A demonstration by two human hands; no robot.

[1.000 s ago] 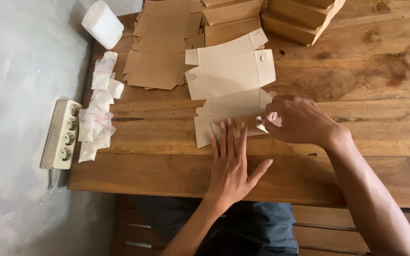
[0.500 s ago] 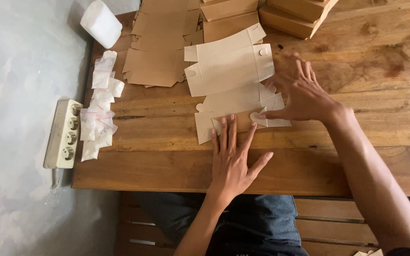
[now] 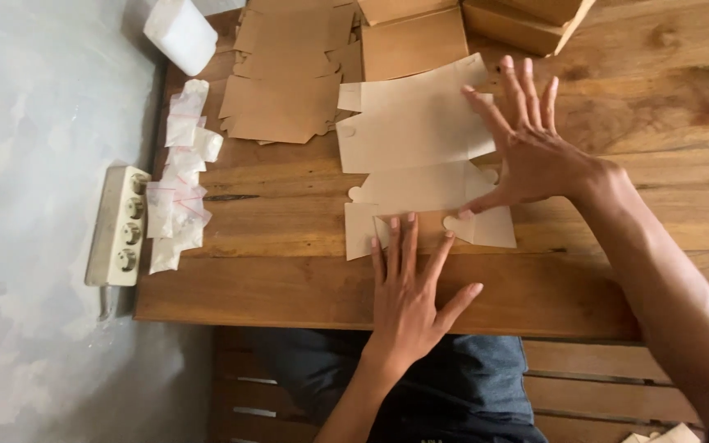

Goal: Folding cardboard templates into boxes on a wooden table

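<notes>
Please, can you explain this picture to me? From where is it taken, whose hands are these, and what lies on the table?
A camera on a person's head looks down at their own two bare hands. The left hand presses flat on a pale cardboard sheet lying unfolded on the wooden table. The right hand rests spread on the same sheet, farther away. Neither hand grips anything. Beside them lie a stack of brown cardboard sheets, small plastic bags and a power strip.
</notes>
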